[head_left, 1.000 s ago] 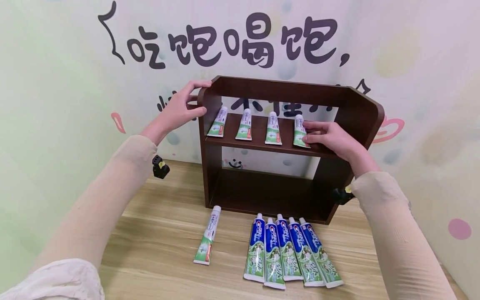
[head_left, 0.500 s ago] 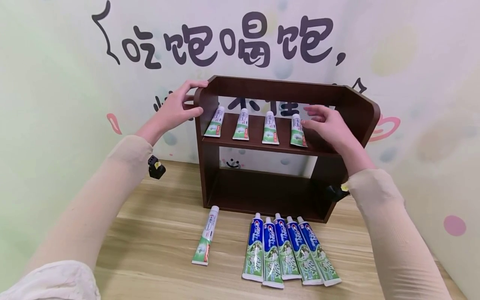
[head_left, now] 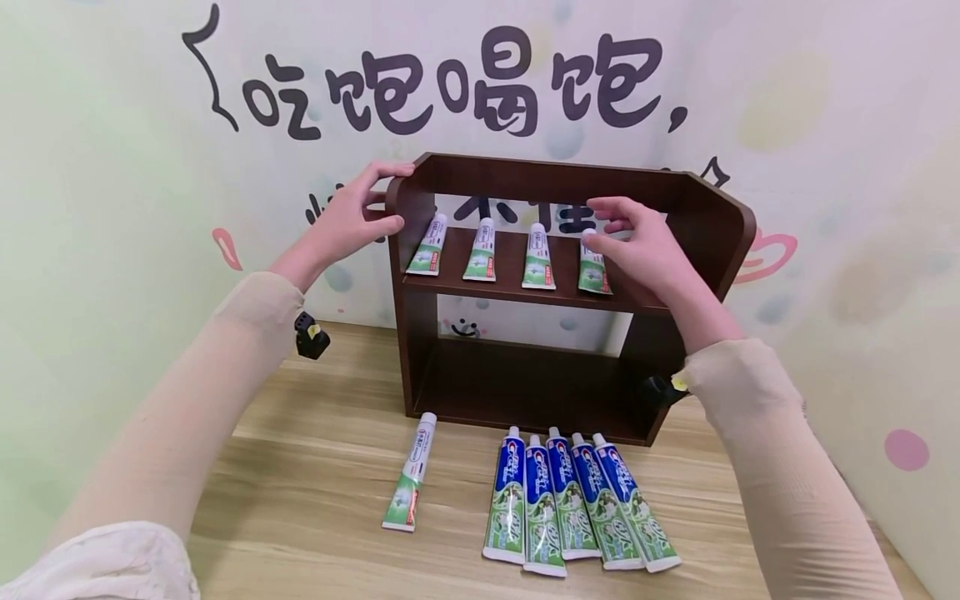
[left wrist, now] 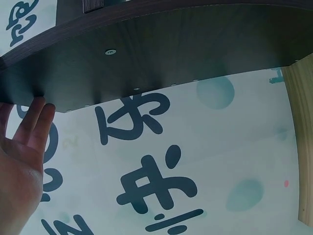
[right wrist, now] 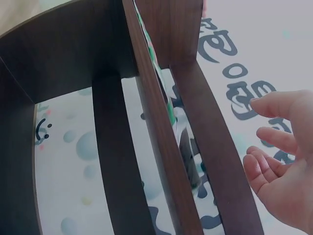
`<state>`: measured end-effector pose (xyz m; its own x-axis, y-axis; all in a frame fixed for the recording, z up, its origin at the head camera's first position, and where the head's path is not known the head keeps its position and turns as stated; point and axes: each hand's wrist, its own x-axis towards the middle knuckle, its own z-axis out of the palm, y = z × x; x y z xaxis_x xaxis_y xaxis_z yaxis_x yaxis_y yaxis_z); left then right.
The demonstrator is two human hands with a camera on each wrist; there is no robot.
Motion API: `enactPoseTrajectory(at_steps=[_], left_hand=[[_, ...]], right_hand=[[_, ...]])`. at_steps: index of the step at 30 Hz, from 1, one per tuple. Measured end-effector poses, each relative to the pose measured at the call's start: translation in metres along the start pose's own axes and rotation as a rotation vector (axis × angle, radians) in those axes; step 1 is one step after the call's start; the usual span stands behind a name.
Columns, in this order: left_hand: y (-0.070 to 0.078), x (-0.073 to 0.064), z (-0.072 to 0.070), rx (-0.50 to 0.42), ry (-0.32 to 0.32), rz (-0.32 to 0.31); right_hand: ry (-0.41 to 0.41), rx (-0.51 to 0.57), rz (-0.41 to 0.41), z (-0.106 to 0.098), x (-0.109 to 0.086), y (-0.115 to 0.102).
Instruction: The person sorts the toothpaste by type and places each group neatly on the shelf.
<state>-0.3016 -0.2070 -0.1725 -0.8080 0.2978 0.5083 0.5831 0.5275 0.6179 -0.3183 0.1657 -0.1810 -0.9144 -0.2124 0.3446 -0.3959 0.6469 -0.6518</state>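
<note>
In the head view my left hand (head_left: 341,218) rests against the left side panel of the dark brown two-tier shelf (head_left: 480,292). Its index finger lies at the panel's top edge, and fairly straight fingers touch the outer face in the left wrist view. On the upper board lie several small green-and-white toothpaste tubes, caps to the back. My right hand (head_left: 645,246) hovers at the rightmost toothpaste tube (head_left: 594,273), the thumb over its cap end. The right wrist view shows those fingers (right wrist: 274,139) spread and loosely bent, gripping nothing; whether the thumb touches the cap I cannot tell.
Another green-and-white toothpaste tube (head_left: 410,473) lies on the wooden table (head_left: 300,492) before the shelf. Several larger blue-and-green toothpaste tubes (head_left: 573,500) lie fanned out to its right. Behind the shelf hangs a printed backdrop (head_left: 300,50) with black lettering.
My right hand has let go of the rightmost tube on the shelf and moved up and left toward its cap end. The left hand stays at the side panel.
</note>
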Motion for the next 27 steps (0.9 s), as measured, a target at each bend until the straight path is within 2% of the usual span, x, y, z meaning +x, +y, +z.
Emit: enactPoseTrajectory(at_steps=[11,23,27], left_hand=[[-0.005,0.001,-0.001,-0.023,0.002,0.003],[-0.001,-0.002,0.0,-0.006,0.01,0.004],[-0.001,-0.003,0.001,-0.011,0.007,0.006]], right_hand=[[0.046,0.005,-0.125,0.012,-0.011,-0.017],[0.14,0.033,-0.291,0.044,-0.023,-0.025],[0.157,0.034,-0.318,0.055,-0.031,-0.028]])
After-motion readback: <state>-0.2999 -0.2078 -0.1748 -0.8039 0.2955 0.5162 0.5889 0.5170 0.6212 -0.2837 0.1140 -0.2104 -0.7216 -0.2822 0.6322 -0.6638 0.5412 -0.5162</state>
